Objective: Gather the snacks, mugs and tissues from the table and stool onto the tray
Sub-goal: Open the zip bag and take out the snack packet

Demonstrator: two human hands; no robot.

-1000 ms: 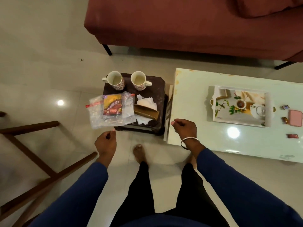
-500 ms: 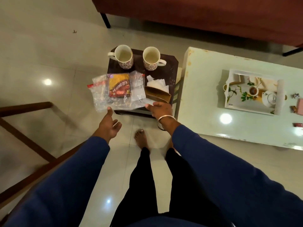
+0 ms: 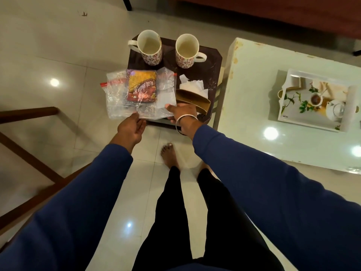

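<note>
On the dark stool (image 3: 212, 69) stand two patterned mugs, one at the back left (image 3: 149, 48) and one beside it (image 3: 186, 51). In front of them lies a clear zip bag (image 3: 117, 98) with a red and yellow snack packet (image 3: 142, 88) inside. White tissues (image 3: 192, 87) sit in a brown holder (image 3: 194, 100) to its right. My left hand (image 3: 130, 129) touches the bag's near edge with relaxed fingers. My right hand (image 3: 182, 113) pinches the bag's near right corner, thumb on top. The white printed tray (image 3: 283, 116) lies on the pale table (image 3: 250, 79) at the right.
A maroon sofa (image 3: 273, 14) runs along the back. A wooden chair frame (image 3: 29, 114) stands on the tiled floor at the left. My bare foot (image 3: 168, 155) is just in front of the stool. The table's edge is close beside the stool.
Both hands have moved forward to the zip bag. The left went from below it to its near edge, and the right thumb now lies on its corner. The view came closer.
</note>
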